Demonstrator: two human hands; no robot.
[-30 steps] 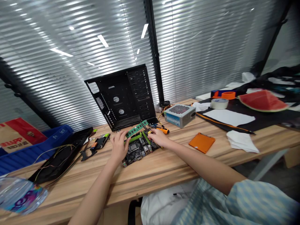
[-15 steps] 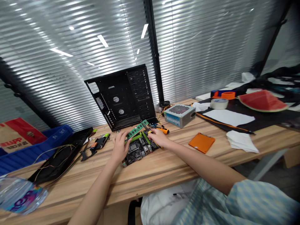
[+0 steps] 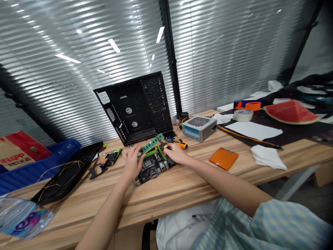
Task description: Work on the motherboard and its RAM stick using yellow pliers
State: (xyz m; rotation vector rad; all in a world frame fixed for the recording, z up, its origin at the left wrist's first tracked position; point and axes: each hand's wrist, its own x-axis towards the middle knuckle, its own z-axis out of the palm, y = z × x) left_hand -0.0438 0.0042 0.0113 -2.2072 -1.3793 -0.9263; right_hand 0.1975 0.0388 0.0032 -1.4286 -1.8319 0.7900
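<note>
My left hand [image 3: 133, 160] pinches the near left end of a green memory stick [image 3: 151, 143]. The stick is tilted above the back edge of a motherboard [image 3: 153, 166], which lies flat on the table with bright green slots. My right hand [image 3: 174, 153] is closed at the board's right side around a dark, narrow-tipped tool [image 3: 161, 141] with some yellow on its grip. The tool's tip is by the stick's right end; whether they touch I cannot tell. My right fingers hide most of its grip. Just behind this hand lies an orange-handled screwdriver [image 3: 181, 144].
An open black computer case [image 3: 140, 111] stands behind the board. Right of it sit a power supply [image 3: 199, 127] and an orange flat drive-like plate [image 3: 224, 158]. On the left are a blue bin [image 3: 59, 156], a black panel with wires [image 3: 70, 178] and a plastic bottle [image 3: 24, 217].
Almost nothing differs. My right hand and the tool shift very slightly, while my left hand keeps its hold on the memory stick and the motherboard stays in place.
</note>
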